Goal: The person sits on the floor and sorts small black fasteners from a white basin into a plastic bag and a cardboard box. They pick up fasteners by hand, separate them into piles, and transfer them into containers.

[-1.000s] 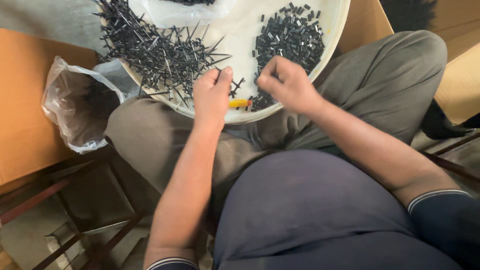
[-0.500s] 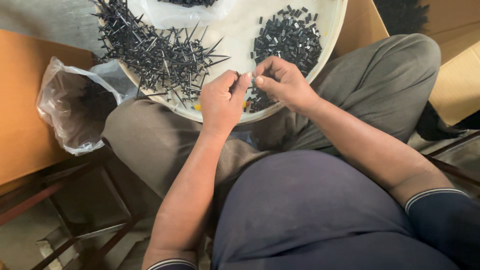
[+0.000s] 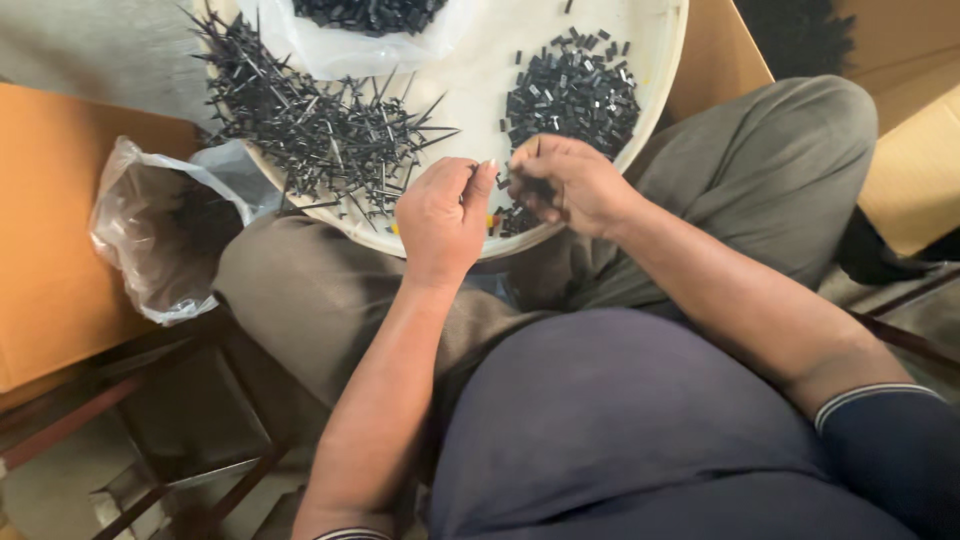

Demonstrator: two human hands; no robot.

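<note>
Head view, 1 s ago vs now: left hand (image 3: pixel 442 218) and right hand (image 3: pixel 568 185) were a bit apart over the near rim of the white tray (image 3: pixel 660 90); now they've closed in, fingertips nearly touching just above that rim. A yellow bit seen by the left hand then is mostly covered now, only a speck shows under the hand. Judgement: the two hands have come together to mate or sort one small pc between them, i.e. the pick is done and the fine work is on.

Head view, now: left hand fingers curled, thumb and forefinger pinched shut toward the right; what they pinch is too small to tell. Right hand fingers bunched closed round a small dark part (image 3: pixel 512 172), which sits between the two hands, over the tray's near edge. Its long axis and which way it points: can't tell, mostly hidden by fingers.

Around: pile of thin black spiky pins (image 3: pixel 320 125) on tray's left half, lying every which way, long axes fanned out, no common direction. Heap of short black blocks (image 3: pixel 572 90) far right of the hands, a few more under the right hand. Clear bag (image 3: pixel 372 30) w/ dark pcs at tray's far edge. Tray rests on the person's lap, grey trousers. Second clear plastic bag (image 3: pixel 165 240) w/ dark contents hangs at left, beside the knee. Cardboard boxes left and far right.
</note>
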